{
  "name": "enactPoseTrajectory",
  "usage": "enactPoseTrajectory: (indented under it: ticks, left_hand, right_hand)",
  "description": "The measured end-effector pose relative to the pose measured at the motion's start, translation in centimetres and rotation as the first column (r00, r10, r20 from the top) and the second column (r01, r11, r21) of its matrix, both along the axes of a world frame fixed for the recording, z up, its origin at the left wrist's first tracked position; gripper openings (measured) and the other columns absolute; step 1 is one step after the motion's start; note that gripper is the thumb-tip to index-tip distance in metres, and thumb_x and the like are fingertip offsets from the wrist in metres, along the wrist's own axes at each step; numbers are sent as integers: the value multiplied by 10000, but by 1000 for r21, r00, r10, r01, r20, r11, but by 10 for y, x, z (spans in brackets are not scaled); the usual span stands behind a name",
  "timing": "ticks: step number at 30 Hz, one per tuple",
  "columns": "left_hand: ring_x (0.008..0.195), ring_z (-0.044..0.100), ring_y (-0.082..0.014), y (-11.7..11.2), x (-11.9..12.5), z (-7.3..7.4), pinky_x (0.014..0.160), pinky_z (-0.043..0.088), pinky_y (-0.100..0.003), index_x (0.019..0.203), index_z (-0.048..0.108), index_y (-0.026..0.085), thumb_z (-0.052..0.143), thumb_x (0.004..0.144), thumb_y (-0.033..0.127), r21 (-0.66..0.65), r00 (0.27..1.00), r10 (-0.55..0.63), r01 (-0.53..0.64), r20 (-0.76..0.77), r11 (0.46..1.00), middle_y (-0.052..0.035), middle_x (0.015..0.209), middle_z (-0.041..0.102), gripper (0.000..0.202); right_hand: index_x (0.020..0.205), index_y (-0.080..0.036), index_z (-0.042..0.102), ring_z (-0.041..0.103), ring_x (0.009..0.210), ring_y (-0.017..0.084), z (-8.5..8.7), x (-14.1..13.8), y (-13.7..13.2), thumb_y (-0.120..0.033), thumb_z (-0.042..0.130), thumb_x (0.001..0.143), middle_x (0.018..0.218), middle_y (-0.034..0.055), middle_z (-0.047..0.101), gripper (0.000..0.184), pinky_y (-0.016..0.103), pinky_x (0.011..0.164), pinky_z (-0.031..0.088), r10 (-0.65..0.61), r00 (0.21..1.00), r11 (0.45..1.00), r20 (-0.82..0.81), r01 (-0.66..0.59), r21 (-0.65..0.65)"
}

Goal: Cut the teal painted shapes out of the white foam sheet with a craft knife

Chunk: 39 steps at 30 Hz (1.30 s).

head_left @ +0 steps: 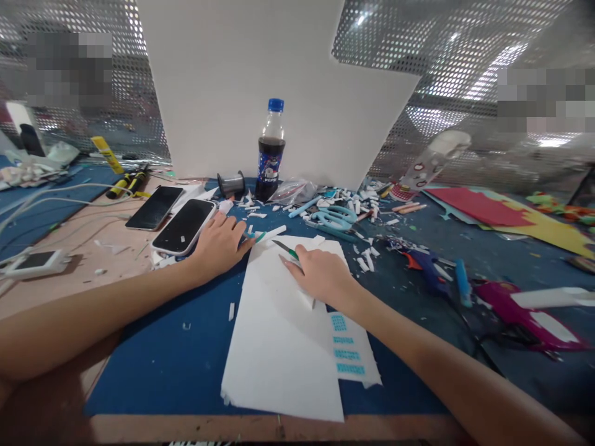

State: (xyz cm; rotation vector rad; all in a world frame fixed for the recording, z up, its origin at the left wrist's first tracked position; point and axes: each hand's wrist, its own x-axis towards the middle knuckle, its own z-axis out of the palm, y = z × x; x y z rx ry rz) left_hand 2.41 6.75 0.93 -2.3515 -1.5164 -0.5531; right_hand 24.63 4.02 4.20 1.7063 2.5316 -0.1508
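My left hand (220, 238) pinches a slim white strip with a teal band (275, 233); my right hand (320, 272) is closed around a green-handled, dark-bladed cutting tool (287, 249). The hands are apart, blade near the strip; from here I can't tell whether they touch. Both work above the far end of a white rectangular sheet (283, 353), whose near right corner reaches the counter's (209, 427) front edge. I have bare blue surface between the sheet and my left forearm, running toward the front edge. Farther back it's tighter: light-blue-handled scissors (334, 218) lie among white scraps (367, 260), and a dark-filled, blue-capped plastic bottle (269, 168) stands toward the back edge.
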Motion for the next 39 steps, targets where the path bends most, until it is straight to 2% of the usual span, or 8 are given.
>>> enactPoseTrajectory:
  ticks: [11,16,20,25,30,33,36,39]
  left_hand:
    - [934,544,-375,7,-4,4,735,415,-436,909,610,35,417,918,373,-13,970,218,-221,-107,975,-241,938,614,390]
    - [954,525,-362,11,-8,2,754,405,-428,879,615,43,399,924,371,-23,977,206,-208,-59,978,-234,917,610,395]
    - [954,528,-330,10,-12,3,772,418,-415,903,593,60,365,941,380,-28,997,75,-75,10,997,-219,937,589,394]
    - [800,579,-176,3,-11,1,748,478,-284,867,597,145,468,920,359,-121,935,-348,354,65,927,-82,900,607,256]
    - [941,609,-193,11,-6,-6,810,526,-383,1110,573,137,539,931,294,-118,895,-416,436,163,892,-82,1105,598,240]
    - [966,612,-206,17,-6,-9,813,535,-400,1171,552,144,555,925,298,-112,906,-373,400,199,910,-90,1151,587,290]
    - [963,608,-204,19,-8,-8,812,529,-398,1153,555,141,553,925,297,-88,926,-315,338,206,937,-86,1138,586,276]
    - [994,569,-226,13,-8,-2,867,485,-419,1033,568,126,496,941,283,-53,949,-259,272,178,961,-105,1089,577,195]
  right_hand:
    - [1094,-47,555,673,882,361,3,27,32,-260,359,936,890,248,675,329,418,707,489,-352,935,915,50,332,230]
    - [1192,65,482,662,919,391,11,45,39,-64,358,859,959,330,645,378,453,734,488,-547,837,808,-20,534,247]
    - [1327,122,297,619,1017,406,24,46,37,-150,314,915,1092,394,575,494,482,775,476,-570,812,779,-128,583,231]
    - [839,-74,631,678,638,205,37,38,21,-345,274,973,751,183,694,469,271,548,502,-362,895,929,-261,324,-178]
    - [513,-128,561,622,493,165,29,39,5,-482,693,715,507,46,625,428,240,478,495,-197,871,832,-450,-94,-547]
    - [624,-119,598,673,647,191,23,42,12,-507,539,842,661,101,688,449,293,607,533,-213,760,818,-613,-204,-537]
    - [805,-149,577,646,987,207,18,48,27,-465,304,957,987,151,694,444,342,817,505,-230,575,907,-785,-166,-387]
    - [809,-181,553,518,1204,217,11,54,42,-494,384,922,1154,134,641,373,354,959,428,-202,434,966,-878,-60,-252]
